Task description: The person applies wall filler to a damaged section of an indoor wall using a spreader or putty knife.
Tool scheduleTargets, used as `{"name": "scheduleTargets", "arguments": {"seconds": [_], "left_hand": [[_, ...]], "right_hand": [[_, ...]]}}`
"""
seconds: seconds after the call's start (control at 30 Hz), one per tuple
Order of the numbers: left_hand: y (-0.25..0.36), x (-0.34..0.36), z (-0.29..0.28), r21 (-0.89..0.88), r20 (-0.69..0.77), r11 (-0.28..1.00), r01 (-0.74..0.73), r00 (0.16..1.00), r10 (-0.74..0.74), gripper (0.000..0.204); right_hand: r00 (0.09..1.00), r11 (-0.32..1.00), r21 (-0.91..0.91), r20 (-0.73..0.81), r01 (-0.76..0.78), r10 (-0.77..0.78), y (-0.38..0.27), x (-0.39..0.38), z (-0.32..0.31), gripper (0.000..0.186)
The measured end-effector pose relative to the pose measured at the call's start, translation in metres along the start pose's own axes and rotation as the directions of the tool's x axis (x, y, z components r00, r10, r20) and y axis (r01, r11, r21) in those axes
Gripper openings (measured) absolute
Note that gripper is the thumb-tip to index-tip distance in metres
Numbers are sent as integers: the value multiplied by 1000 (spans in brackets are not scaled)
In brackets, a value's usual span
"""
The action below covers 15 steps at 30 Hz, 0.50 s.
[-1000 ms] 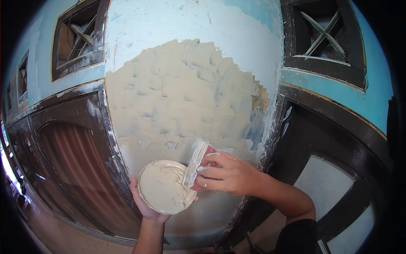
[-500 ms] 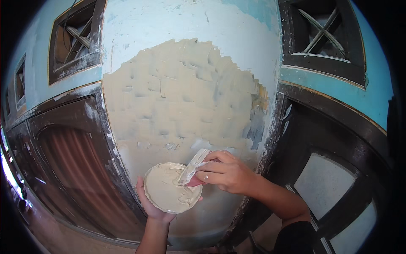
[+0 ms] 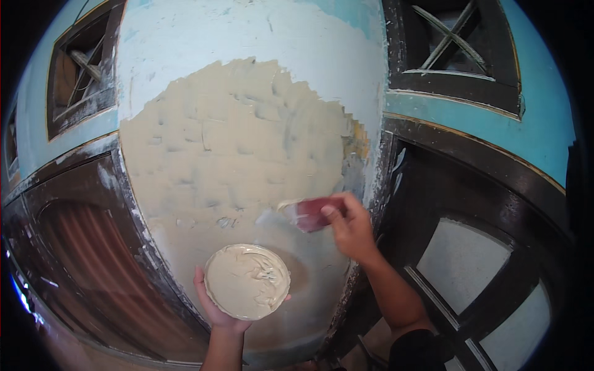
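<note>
My left hand (image 3: pixel 218 313) supports a round tub of beige putty (image 3: pixel 238 284) from below, thumb along its left side and fingertips showing at its right. The putty's surface is stirred into ridges on the right half. Above and to the right, my right hand (image 3: pixel 354 230) grips a flat red putty scraper (image 3: pixel 312 212), slightly blurred, with pale putty along its left edge. The scraper is in front of the wall (image 3: pixel 235 142), whose middle carries a wide coat of beige putty with grey marks; whether the blade touches it I cannot tell.
A dark wooden door (image 3: pixel 99 247) with reddish curtain-like folds stands at left. At right is another dark frame with pale panels (image 3: pixel 470 266). Crossed-bar vents (image 3: pixel 455 37) sit above on both sides. The upper wall is white and light blue.
My right hand has lifted the scraper out of the tub and raised it up and right toward the wall. The tub stays in my left hand. The whole view has shifted slightly.
</note>
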<state>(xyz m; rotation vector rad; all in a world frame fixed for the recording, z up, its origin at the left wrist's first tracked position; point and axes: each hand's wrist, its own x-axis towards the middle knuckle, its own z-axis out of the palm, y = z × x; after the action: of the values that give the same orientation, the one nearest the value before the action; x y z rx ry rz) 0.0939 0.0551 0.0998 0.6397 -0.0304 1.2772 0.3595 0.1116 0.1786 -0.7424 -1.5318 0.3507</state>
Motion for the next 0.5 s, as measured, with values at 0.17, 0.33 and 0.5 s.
{"name": "scheduleTargets", "arguments": {"seconds": [0.17,0.33,0.5], "left_hand": [[1,4,0,-28,32,1000,13,999,-12,94],[6,1,-4,-46,54,999,0,999,2,93],[13,6,-3,-70,42,997,-19,999,22,93]], "right_hand": [[917,992,106,-397,71,-24,43,50,-69,26],[877,786,-615,-343,61,-337,-4,92,-109,30],[984,625,-762,91,168,-153,-55,104,-111,20]]}}
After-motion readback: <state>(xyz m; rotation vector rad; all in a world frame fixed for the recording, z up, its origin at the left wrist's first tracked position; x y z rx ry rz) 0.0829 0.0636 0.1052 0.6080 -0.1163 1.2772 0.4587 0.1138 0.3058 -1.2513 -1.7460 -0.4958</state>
